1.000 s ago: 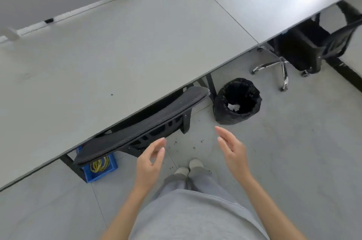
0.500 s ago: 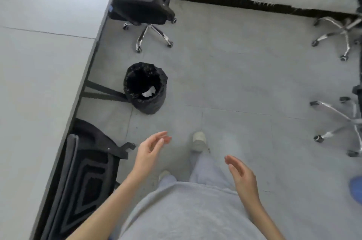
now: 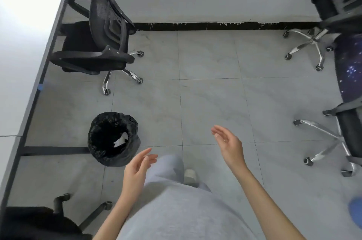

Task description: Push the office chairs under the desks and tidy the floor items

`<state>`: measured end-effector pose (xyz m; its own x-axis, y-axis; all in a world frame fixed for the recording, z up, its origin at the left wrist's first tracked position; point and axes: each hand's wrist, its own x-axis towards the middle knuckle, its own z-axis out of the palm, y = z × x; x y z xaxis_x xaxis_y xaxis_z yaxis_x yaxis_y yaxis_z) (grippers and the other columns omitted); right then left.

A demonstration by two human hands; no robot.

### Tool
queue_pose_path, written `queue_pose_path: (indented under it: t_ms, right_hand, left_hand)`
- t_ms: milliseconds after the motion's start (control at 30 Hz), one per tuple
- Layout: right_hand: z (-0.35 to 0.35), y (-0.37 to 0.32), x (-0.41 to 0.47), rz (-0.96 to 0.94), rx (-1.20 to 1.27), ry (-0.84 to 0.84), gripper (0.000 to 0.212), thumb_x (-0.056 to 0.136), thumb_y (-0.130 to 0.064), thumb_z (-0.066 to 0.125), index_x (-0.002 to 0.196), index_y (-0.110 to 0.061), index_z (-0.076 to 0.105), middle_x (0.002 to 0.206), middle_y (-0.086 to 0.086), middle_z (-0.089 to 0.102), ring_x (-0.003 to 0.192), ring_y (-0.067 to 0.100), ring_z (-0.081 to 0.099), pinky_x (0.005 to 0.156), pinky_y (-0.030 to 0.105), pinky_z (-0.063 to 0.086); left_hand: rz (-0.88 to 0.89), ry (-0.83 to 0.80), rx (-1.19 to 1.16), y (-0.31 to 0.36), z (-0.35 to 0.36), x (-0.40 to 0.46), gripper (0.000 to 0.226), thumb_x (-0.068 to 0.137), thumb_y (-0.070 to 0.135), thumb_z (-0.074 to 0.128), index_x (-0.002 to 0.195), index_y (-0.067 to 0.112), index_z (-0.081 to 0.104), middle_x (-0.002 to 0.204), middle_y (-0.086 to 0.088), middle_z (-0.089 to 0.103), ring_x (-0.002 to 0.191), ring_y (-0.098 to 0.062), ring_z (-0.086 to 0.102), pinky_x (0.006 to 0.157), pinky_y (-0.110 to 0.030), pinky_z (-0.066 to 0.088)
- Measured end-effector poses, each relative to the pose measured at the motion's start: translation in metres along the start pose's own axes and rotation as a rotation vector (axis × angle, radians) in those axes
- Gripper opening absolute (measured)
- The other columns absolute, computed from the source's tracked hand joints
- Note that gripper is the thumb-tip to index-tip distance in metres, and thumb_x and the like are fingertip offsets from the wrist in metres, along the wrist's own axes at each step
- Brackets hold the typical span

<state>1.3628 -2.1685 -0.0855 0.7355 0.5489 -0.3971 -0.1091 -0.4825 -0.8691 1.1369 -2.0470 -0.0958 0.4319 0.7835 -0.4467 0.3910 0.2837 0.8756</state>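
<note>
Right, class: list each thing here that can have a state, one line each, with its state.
Left hand: open, empty.
Right hand: open, empty.
Bin: upright, lined with a black bag, white paper inside.
Mesh chair: upright, seat partly under the desk.
Chairs on the right: out on the floor.

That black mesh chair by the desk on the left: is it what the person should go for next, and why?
Probably yes: step forward and reach for the black mesh chair. Its seat and wheels stand out beyond the desk edge, only partly tucked in. Both the left hand and the right hand are open and empty, so they are free to push it.
</note>
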Motion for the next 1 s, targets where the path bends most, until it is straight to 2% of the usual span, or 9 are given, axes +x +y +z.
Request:
queue_pose_path:
  t_ms: [100,233,433,533,667,733,800,900,1000]
  right_hand:
    - [-0.003,-0.043,0.08,-0.08,0.031,0.0,0.026,0.091,-0.004,0.05,0.113,-0.011,0.061,0.105,-0.003,0.065,0.1,0.007,0.061,0.084,0.004,0.043]
    - [0.002,-0.071,0.179,-0.085,0.039,-0.013,0.025,0.091,-0.003,0.05,0.111,-0.012,0.061,0.104,-0.001,0.065,0.1,0.009,0.061,0.085,0.006,0.044]
    - [-0.003,-0.101,0.284,0.038,0.033,0.017,0.022,0.09,-0.003,0.053,0.106,-0.015,0.06,0.101,-0.003,0.067,0.099,0.009,0.063,0.078,0.001,0.043]
    - [-0.013,-0.124,0.328,0.077,0.026,-0.011,0.022,0.09,-0.003,0.054,0.107,-0.015,0.061,0.099,-0.012,0.065,0.093,-0.006,0.062,0.077,0.0,0.043]
    - [-0.023,-0.158,0.404,0.085,0.043,0.012,0.022,0.089,-0.005,0.056,0.1,-0.023,0.061,0.101,-0.007,0.068,0.092,-0.004,0.063,0.082,0.008,0.046]
    - [-0.023,-0.177,0.451,0.084,0.041,-0.004,0.023,0.089,-0.006,0.055,0.098,-0.026,0.061,0.102,-0.007,0.067,0.097,0.005,0.063,0.089,0.021,0.046]
    - [-0.021,-0.199,0.505,0.061,-0.001,-0.064,0.021,0.09,-0.007,0.055,0.1,-0.024,0.06,0.101,-0.009,0.067,0.099,0.007,0.062,0.09,0.025,0.045]
    - [-0.007,-0.242,0.592,-0.015,-0.098,-0.233,0.022,0.09,-0.005,0.053,0.101,-0.023,0.059,0.098,-0.011,0.066,0.094,0.002,0.063,0.086,0.017,0.048]
    - [0.016,-0.294,0.667,-0.129,-0.211,-0.463,0.027,0.089,-0.002,0.054,0.099,-0.027,0.059,0.095,-0.014,0.066,0.089,-0.003,0.064,0.08,0.006,0.046]
  left_hand:
    - [-0.011,0.057,-0.018,0.027,0.016,0.05,0.025,0.094,0.004,0.044,0.112,0.013,0.06,0.095,-0.006,0.071,0.082,-0.005,0.067,0.074,-0.016,0.053]
    - [0.006,0.069,-0.029,0.066,0.043,0.151,0.027,0.094,0.005,0.044,0.106,0.021,0.062,0.091,-0.003,0.072,0.083,-0.008,0.068,0.079,-0.027,0.051]
    - [0.106,-0.041,-0.003,0.183,0.087,0.331,0.024,0.094,0.007,0.046,0.104,0.021,0.062,0.08,0.015,0.073,0.076,-0.005,0.067,0.076,-0.024,0.052]
    - [0.177,-0.104,-0.005,0.25,0.106,0.404,0.019,0.09,0.018,0.05,0.098,0.031,0.061,0.079,0.015,0.073,0.078,-0.006,0.067,0.076,-0.02,0.052]
    - [0.244,-0.098,-0.001,0.314,0.132,0.484,0.026,0.094,0.011,0.046,0.099,0.032,0.061,0.081,0.013,0.072,0.082,-0.011,0.068,0.077,-0.019,0.051]
    - [0.24,-0.066,-0.018,0.33,0.142,0.516,0.029,0.094,0.007,0.045,0.1,0.031,0.061,0.083,0.01,0.072,0.082,-0.012,0.068,0.077,-0.017,0.051]
    - [0.213,-0.005,-0.054,0.337,0.148,0.543,0.029,0.094,0.006,0.044,0.102,0.028,0.061,0.083,0.007,0.073,0.083,-0.011,0.068,0.076,-0.016,0.051]
    - [0.14,0.141,-0.101,0.337,0.151,0.575,0.03,0.094,0.005,0.044,0.101,0.028,0.061,0.084,0.012,0.073,0.081,-0.01,0.068,0.074,-0.016,0.051]
    - [0.017,0.368,-0.194,0.336,0.155,0.589,0.031,0.094,0.002,0.043,0.098,0.025,0.063,0.08,0.011,0.074,0.075,-0.007,0.067,0.072,-0.02,0.051]
